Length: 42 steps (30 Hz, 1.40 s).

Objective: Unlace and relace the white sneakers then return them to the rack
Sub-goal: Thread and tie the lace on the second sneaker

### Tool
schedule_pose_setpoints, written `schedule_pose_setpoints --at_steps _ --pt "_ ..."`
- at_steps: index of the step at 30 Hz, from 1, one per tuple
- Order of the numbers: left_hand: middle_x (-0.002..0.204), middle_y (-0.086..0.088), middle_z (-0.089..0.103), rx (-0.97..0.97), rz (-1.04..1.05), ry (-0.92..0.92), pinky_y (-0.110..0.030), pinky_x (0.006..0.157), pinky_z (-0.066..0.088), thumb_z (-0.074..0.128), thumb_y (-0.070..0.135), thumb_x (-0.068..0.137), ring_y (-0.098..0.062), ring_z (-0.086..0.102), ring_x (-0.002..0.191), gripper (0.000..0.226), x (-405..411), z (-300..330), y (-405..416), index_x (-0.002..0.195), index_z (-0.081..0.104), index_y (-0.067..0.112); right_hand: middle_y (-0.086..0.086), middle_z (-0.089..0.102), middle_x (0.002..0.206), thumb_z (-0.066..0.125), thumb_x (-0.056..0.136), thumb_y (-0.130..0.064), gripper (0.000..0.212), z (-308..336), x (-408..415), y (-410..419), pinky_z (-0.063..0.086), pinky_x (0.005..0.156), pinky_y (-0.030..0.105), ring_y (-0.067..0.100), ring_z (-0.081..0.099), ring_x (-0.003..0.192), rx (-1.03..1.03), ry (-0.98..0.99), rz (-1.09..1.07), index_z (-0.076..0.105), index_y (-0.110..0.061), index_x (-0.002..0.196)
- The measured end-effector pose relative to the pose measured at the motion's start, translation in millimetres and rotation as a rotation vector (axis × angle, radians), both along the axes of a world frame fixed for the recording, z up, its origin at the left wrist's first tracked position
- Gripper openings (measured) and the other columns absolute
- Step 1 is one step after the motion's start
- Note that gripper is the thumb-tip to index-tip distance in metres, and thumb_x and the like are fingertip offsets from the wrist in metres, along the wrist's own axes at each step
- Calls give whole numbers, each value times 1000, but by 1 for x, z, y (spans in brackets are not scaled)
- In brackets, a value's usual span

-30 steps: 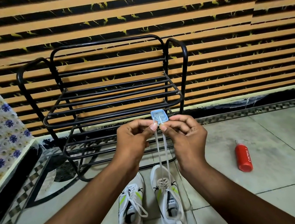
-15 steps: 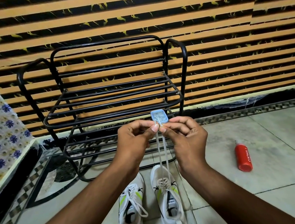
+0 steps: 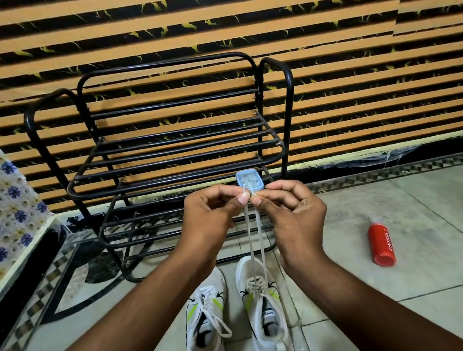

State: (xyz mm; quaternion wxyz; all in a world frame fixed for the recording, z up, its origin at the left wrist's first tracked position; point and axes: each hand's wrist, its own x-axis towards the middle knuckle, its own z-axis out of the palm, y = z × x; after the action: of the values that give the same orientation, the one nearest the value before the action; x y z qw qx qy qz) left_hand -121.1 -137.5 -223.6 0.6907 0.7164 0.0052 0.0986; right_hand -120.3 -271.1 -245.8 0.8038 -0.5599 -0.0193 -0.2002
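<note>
Head view: left hand [image 3: 213, 216] and right hand [image 3: 292, 211] each pinch a lace end [image 3: 248, 231] at the blue tag [image 3: 249, 180]; keep tension even above the right sneaker [image 3: 264, 310].

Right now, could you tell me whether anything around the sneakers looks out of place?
Yes: a red bottle lies on its side on the floor tiles, right of the black rack, not upright or stored.
</note>
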Motion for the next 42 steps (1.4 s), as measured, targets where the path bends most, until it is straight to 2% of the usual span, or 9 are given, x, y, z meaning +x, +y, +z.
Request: schedule_pose_setpoints --at_steps 9,14,20,23,28,31,35,39,42 --pt "87 -3 77 19 -60 34 -27 72 55 66 10 99 -18 73 86 6 4 -6 4 98 73 10 17 74 84 73 83 11 25 -10 8 -11 62 76 44 32 75 78 18 -31 12 62 1 103" --pt "69 -3 54 0 -129 174 -27 54 43 63 14 102 -14 49 58 13 12 -32 14 96 70 4 1 66 78 67 92 3 11 -40 17 -30 52 51 33 23 64 59 -203 -19 4 64 -7 94" --pt "66 6 59 417 -304 389 -17 46 36 73 11 95 -4 47 50 5 25 -93 17 92 75 7 -5 69 87 74 87 -5 16 -100 31 -51 52 75 25 13 66 84 -688 -31 -38 70 -21 89" --pt "78 2 73 586 -337 426 -23 68 57 79 14 89 -9 69 71 6 27 -136 19 93 75 11 -6 67 92 74 84 -2 20 -135 33 -57 47 75 14 7 64 88 -804 35 19 73 -21 92" --pt "108 -2 73 1033 -443 419 -29 84 51 63 23 85 -22 68 105 26 18 -193 18 110 68 25 -2 56 99 60 78 -2 34 -194 40 -60 48 81 22 4 58 86 -1099 92 288 75 -22 101" --pt "98 1 70 1097 -486 447 -36 81 56 52 42 71 -26 67 102 26 10 -210 18 93 60 32 7 58 104 59 73 -6 31 -219 39 -56 50 84 42 22 53 100 -1351 19 374 74 -20 97" --pt "88 -4 67 1182 -507 411 -42 79 54 50 44 68 -33 64 99 17 3 -220 22 75 46 28 -4 46 130 56 95 -26 22 -225 35 -52 36 86 38 25 38 121 -1674 205 427 64 -26 115" --pt "110 -2 61 1320 -426 307 -45 92 49 58 38 84 -30 55 112 22 2 -222 20 97 68 24 -8 52 114 54 98 -30 11 -220 38 -53 25 76 36 20 46 114 -1718 223 339 63 -25 100" --pt "95 1 64 1117 -249 142 -40 81 50 55 29 85 -25 61 95 18 4 -221 18 95 70 26 -4 65 95 43 103 -41 27 -204 40 -56 31 81 38 19 60 100 -1603 321 380 57 -21 90"
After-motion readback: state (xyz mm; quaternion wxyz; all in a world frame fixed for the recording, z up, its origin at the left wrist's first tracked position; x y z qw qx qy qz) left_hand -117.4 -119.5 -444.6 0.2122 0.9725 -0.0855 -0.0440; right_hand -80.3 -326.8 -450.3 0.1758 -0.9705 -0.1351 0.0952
